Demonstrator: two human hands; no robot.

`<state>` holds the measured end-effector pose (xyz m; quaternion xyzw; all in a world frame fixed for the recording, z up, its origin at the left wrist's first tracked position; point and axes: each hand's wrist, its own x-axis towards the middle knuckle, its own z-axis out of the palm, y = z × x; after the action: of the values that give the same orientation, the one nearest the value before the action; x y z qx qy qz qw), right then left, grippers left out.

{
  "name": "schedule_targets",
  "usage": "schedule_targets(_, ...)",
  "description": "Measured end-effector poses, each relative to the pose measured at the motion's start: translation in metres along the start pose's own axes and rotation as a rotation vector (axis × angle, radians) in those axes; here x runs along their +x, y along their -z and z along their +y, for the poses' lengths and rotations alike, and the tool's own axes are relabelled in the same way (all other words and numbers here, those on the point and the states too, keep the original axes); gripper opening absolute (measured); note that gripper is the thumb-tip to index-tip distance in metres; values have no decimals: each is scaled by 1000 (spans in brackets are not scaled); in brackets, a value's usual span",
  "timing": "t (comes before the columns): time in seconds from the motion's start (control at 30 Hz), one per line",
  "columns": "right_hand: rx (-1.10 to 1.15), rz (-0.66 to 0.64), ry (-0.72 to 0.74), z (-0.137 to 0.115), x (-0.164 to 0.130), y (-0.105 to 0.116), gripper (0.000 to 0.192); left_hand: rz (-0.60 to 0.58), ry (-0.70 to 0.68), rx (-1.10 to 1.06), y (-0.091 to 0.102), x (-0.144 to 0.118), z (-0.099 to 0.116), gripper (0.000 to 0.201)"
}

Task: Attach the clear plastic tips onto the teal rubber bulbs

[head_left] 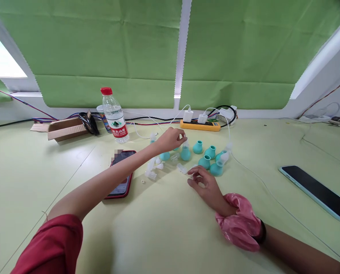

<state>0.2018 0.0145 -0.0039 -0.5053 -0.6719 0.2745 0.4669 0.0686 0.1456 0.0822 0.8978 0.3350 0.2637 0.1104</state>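
My left hand (171, 139) reaches forward and pinches a small clear plastic piece (184, 137) right above a teal rubber bulb (185, 153). My right hand (205, 186) rests on the pale green table (164, 228), fingers curled, just behind a clear plastic cap (182, 168); whether it holds anything I cannot tell. Several more teal bulbs (207, 156) stand to the right of the left hand. Several clear plastic parts (154, 167) lie to its left. A pink scrunchie (240, 222) sits on my right wrist.
A red phone (121, 184) lies under my left forearm. Behind stand a water bottle (115, 116), a cardboard box (65, 128) and a yellow power strip (200, 125) with chargers. A white cable (272, 198) runs right. Another phone (315, 190) lies at far right.
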Motion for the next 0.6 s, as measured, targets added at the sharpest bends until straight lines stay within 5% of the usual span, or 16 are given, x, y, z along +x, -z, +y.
schedule_targets(0.17,-585,-121,51,2,2,1,36,-33,-36,52,-2,-1,1,29)
schedule_targets(0.27,-893,-106,54,2,3,-2,42,40,-42,105,5,-13,4,41)
schedule_targets(0.37,-1060,-83,98,2,5,-5,41,121,-115,291,16,-33,6,31)
schedule_targets(0.47,-1116,-61,151,2,9,-7,40,-21,-196,538,27,-58,7,24)
schedule_targets(0.6,-1091,-49,179,4,16,-5,37,-318,-98,577,32,-88,6,20)
